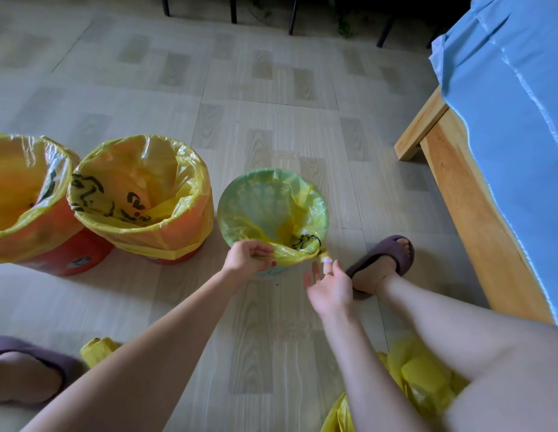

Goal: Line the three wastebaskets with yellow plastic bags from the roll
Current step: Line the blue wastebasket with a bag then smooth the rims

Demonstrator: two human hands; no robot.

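Flimsy, slippery yellow bag [294,255]: left hand [246,260] grips the hem between its fingers [265,252]; right hand [332,286] pinches the twisted slack at its fingertips, the best hold.

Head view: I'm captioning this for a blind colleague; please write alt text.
The left hand and right hand pinch the edge of a yellow bag at the near rim of a small green wastebasket on the floor. Two orange wastebaskets to its left are already lined.

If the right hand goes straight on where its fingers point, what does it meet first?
The twisted bag corner, which its fingers seem to pinch already; right behind it stands the green basket.
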